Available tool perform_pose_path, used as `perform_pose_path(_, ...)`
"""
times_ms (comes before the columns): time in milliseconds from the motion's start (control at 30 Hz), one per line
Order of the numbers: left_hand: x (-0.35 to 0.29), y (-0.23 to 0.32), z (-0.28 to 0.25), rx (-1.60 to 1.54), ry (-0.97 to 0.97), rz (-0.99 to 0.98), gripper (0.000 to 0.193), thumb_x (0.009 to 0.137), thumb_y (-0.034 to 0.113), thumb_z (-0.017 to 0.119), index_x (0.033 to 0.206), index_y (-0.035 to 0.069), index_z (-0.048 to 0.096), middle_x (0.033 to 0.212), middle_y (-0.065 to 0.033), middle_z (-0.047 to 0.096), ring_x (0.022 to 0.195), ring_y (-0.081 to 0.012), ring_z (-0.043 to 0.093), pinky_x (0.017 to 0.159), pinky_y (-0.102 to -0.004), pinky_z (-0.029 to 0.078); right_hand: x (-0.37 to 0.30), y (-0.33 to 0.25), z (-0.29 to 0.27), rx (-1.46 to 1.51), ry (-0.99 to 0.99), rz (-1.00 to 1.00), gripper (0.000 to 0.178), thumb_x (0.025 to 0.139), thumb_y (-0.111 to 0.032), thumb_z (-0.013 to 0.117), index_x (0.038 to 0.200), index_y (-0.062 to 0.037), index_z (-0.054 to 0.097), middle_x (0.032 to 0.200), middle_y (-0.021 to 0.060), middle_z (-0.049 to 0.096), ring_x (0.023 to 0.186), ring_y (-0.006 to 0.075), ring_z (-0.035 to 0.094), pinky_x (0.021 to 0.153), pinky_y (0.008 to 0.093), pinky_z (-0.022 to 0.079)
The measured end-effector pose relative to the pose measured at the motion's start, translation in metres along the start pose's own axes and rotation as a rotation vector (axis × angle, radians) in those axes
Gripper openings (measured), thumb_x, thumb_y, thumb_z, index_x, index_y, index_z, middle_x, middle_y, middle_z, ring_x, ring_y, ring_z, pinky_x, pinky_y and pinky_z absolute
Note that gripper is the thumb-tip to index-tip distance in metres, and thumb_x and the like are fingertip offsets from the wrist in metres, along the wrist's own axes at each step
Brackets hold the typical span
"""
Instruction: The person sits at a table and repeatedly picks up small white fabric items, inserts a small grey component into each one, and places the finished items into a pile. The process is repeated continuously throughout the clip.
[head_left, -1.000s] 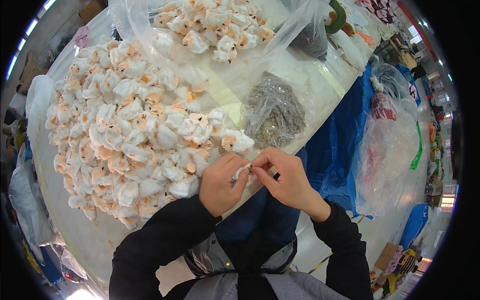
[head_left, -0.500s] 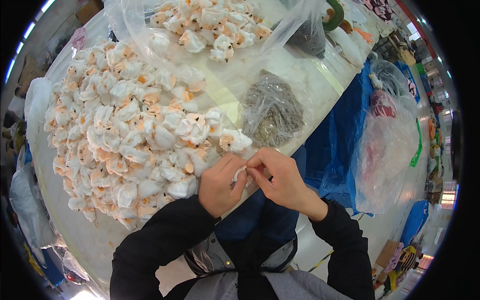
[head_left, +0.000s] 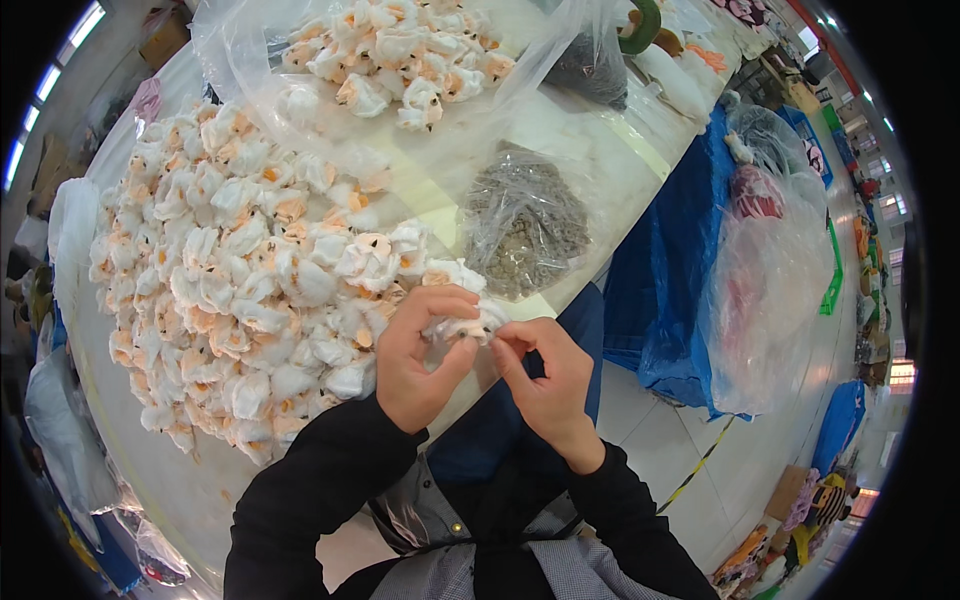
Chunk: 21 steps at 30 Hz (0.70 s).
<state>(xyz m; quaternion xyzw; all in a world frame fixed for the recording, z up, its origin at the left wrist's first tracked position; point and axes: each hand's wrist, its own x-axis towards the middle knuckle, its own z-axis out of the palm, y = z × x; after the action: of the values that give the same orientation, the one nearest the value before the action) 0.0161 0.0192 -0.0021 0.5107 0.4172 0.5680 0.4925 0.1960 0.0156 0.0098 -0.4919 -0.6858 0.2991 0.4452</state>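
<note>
Near the table's front edge, my left hand [head_left: 415, 358] curls its fingers and thumb around a small white plush piece [head_left: 468, 327]. A little dark spot shows on its fluffy surface. My right hand [head_left: 550, 380] pinches the right side of that same piece between thumb and fingertips, with the other fingers bent. Just beyond my left fingers lies another white plush piece [head_left: 455, 275]. To the left spreads a large pile of plush pieces [head_left: 230, 270], white and peach with small black and orange spots.
A clear plastic bag of small grey-brown bits [head_left: 525, 220] lies beyond my hands. More plush pieces [head_left: 400, 55] sit at the back by clear plastic sheeting [head_left: 250, 55]. On the right, a blue container [head_left: 665, 280] stands beside a clear bag [head_left: 765, 270].
My left hand has opened its grip somewhat and moved slightly left, so more of the plush piece shows. My right hand has shifted a little down and left.
</note>
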Motion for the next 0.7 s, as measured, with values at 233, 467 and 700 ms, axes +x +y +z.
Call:
perform_pose_path(233,-0.002,-0.004,0.003,-0.068,0.004,-0.054,0.025,0.091,-0.007,0.065,0.114,-0.001,0.065,0.124,-0.012,0.063,0.123,-0.0225,0.059,0.11,-0.0351,0.044,0.001,0.001,0.001,-0.077,0.017,-0.085,0.013,0.091,-0.002,0.08,0.102,0.0003,0.074,0.089,0.01,0.072,0.073,0.0176,0.07,0.069,0.029,0.055)
perform_pose_path(467,0.001,-0.002,0.002,0.061,-0.033,0.01,0.03,0.088,-0.007,0.064,0.118,0.0,0.066,0.122,-0.0128,0.065,0.119,-0.0239,0.063,0.107,-0.0357,0.047,-0.004,0.001,0.004,0.07,-0.003,0.083,0.011,0.096,-0.006,0.077,0.103,0.0013,0.073,0.088,0.011,0.072,0.074,0.0204,0.071,0.069,0.0301,0.055)
perform_pose_path(700,0.007,0.009,0.002,0.269,-0.118,0.116,0.03,0.091,0.005,0.07,0.121,0.001,0.07,0.121,-0.017,0.07,0.113,-0.0327,0.068,0.101,-0.039,0.052,0.002,0.005,-0.002,-0.006,-0.064,-0.057,0.009,0.097,-0.007,0.076,0.101,-0.0008,0.072,0.086,0.0111,0.069,0.07,0.0235,0.067,0.064,0.0323,0.053)
